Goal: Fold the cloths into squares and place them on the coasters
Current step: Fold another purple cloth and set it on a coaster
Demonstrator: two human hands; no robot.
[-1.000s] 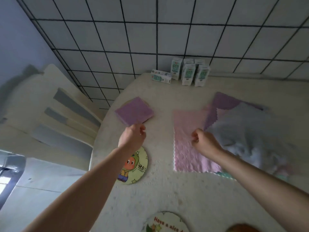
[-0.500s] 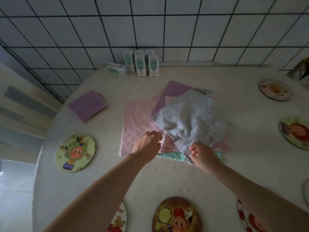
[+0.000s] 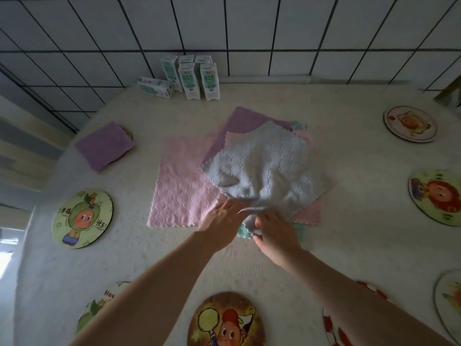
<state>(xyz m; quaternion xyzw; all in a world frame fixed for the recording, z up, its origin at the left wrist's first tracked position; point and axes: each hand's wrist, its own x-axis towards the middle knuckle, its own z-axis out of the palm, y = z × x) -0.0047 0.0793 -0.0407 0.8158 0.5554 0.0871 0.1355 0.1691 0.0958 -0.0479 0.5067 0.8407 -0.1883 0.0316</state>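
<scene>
The pale grey scalloped microfibre cloth [image 3: 267,166] lies rumpled and unfolded on top of a loose pile at the middle of the white textured table [image 3: 361,258]. Under it are a pink cloth [image 3: 182,193] and a purple cloth [image 3: 244,118], and a mint-green cloth [image 3: 243,232] peeps out at its near side. The right hand [image 3: 274,229] sits at the grey cloth's near corner, fingers curled, pinching the bunched fabric. The left hand [image 3: 220,219] is just beside it on the left, fingers fairly straight and laid on the near edge, holding nothing. The likely trouble is that a lift from this one corner drags the pink or green layer along, since the fleecy cloths cling. The wrinkles near the grip could also skew the fold away from a true square. Left of the grey cloth, a folded purple square [image 3: 106,144] appears to cover a coaster. A green round cartoon coaster [image 3: 82,218] lies nearer on that side, an orange cartoon coaster [image 3: 225,320] lies nearest the person, and white-and-green cartons [image 3: 192,78] stand beyond the grey cloth.
</scene>
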